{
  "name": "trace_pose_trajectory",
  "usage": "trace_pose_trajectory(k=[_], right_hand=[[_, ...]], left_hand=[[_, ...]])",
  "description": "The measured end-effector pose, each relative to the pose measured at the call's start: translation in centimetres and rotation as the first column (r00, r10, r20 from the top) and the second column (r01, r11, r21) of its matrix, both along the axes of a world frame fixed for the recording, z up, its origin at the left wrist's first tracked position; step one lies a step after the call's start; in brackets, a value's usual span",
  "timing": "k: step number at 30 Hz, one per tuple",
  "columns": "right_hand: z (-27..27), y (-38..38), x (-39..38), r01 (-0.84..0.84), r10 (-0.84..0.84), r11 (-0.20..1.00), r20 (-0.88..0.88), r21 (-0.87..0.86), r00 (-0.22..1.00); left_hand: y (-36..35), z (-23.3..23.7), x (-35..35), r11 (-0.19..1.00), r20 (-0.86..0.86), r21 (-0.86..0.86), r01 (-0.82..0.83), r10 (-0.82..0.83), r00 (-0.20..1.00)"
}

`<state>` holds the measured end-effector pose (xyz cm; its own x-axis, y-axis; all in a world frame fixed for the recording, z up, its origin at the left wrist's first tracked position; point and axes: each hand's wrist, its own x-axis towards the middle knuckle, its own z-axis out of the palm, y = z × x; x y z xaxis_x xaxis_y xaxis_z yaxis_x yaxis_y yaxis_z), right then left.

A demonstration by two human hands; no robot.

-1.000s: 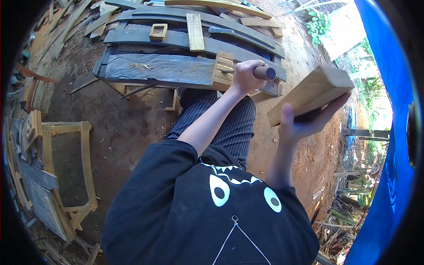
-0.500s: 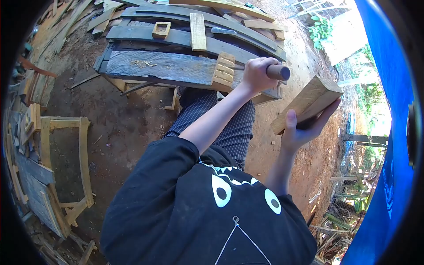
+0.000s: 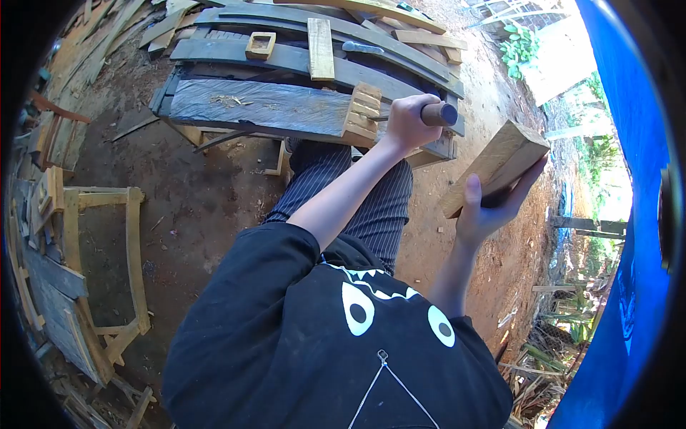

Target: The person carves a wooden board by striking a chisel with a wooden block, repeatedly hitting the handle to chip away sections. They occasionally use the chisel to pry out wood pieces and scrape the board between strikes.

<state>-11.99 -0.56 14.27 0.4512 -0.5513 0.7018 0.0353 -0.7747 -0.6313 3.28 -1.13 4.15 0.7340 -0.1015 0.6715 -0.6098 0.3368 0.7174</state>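
My left hand is closed around a chisel, its round wooden handle sticking out to the right. The thin metal blade points left and meets a small notched wooden block, though its very tip is hard to make out. This block sits at the right part of a weathered plank on the bench, with several slots cut in it. My right hand grips a thick wooden block raised to the right of the chisel handle, thumb on the near face and fingers along the far side.
The bench plank carries wood shavings. Behind lie a wooden piece with a square recess, a short board and a clear-looking slim object. A wooden frame stands left; a blue tarp hangs right.
My left hand has shifted slightly left with the chisel, and its blade now shows more plainly against the notched block. The thick block in my right hand has moved only a little.
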Motion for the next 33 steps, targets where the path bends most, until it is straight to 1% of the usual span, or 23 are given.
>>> trace_pose_trajectory(k=[5,8,11,12,14,16,17,18,19,22,23,24,25,26,27,28,29,30,31,33], right_hand=[[0.1,-0.1,0.2,0.024,-0.024,1.000,-0.010,0.011,1.000],[1.1,-0.8,0.7,-0.034,0.034,0.999,-0.001,-0.006,0.999],[3.4,-0.9,1.4,-0.166,0.159,0.984,0.094,0.071,0.983],[4.3,-1.2,1.8,-0.183,0.181,0.983,0.097,0.014,0.979],[5.3,-1.1,2.7,-0.219,0.216,0.975,0.101,0.024,0.971],[4.9,-1.0,3.8,-0.228,0.220,0.972,0.121,0.057,0.968],[3.5,-1.0,4.8,-0.213,0.195,0.974,0.182,0.083,0.964],[2.4,-1.1,5.8,-0.122,0.123,0.992,-0.109,0.015,0.986],[1.8,-1.1,6.4,-0.053,0.020,0.996,-0.385,-0.076,0.923],[4.1,-0.4,6.1,-0.022,-0.012,0.998,-0.523,-0.058,0.852],[3.9,-0.3,5.8,-0.054,0.031,0.997,-0.355,-0.056,0.935],[4.0,-0.1,5.6,-0.131,0.132,0.991,-0.154,0.017,0.979],[3.9,0.4,5.6,-0.221,0.217,0.972,0.057,0.076,0.974],[3.5,1.0,6.2,-0.222,0.215,0.975,0.216,0.013,0.952],[2.6,0.4,6.3,-0.164,0.164,0.986,-0.005,0.023,0.986],[1.4,-0.5,6.2,-0.106,0.107,0.994,-0.224,0.018,0.969],[0.7,-1.0,6.1,-0.048,0.043,0.999,-0.429,0.000,0.902],[2.1,-0.2,5.8,0.020,-0.020,1.000,-0.557,-0.006,0.830],[2.8,-0.1,5.8,-0.025,-0.005,0.998,-0.459,-0.059,0.888],[3.4,0.0,5.3,-0.085,0.041,0.984,-0.261,-0.159,0.964]], left_hand=[[-0.2,-0.2,0.2,1.000,-0.013,-0.005,-0.004,0.004,1.000],[-0.1,0.0,0.5,1.000,-0.037,0.010,-0.012,0.013,0.999],[-0.1,0.4,0.9,1.000,-0.054,0.019,-0.006,0.007,0.999],[-0.1,0.5,0.9,1.000,-0.057,0.023,-0.006,0.008,0.998],[-0.2,0.6,1.1,0.999,-0.067,0.032,-0.015,0.018,0.998],[-0.3,0.8,1.2,0.999,-0.081,0.043,-0.032,0.035,0.996],[-0.2,0.9,1.4,0.999,-0.077,0.040,-0.003,0.006,0.997],[0.0,0.8,1.5,0.999,-0.075,0.039,0.025,-0.022,0.997],[0.2,0.7,1.6,0.998,-0.074,0.038,0.053,-0.050,0.996],[0.3,0.5,1.7,0.994,-0.131,0.053,0.090,-0.083,0.988],[0.1,0.4,1.7,0.998,-0.102,0.040,0.050,-0.046,0.994],[-0.2,0.4,1.6,1.000,-0.076,0.025,0.009,-0.007,0.997],[-0.4,0.3,1.4,0.999,-0.054,0.012,-0.033,0.033,0.998],[-0.5,0.1,1.3,0.999,-0.057,0.011,-0.044,0.045,0.997],[-0.1,0.1,1.3,1.000,-0.089,0.016,0.003,-0.001,0.996],[0.2,0.2,1.4,0.999,-0.118,0.019,0.049,-0.047,0.992],[0.4,0.2,1.6,0.995,-0.146,0.020,0.098,-0.094,0.985],[0.2,-0.5,1.9,0.992,-0.085,0.100,0.076,-0.068,0.994],[0.2,-0.3,2.0,0.997,-0.055,0.061,0.044,-0.041,0.998],[0.4,-0.3,1.1,1.000,-0.011,-0.005,-0.003,0.003,1.000]])
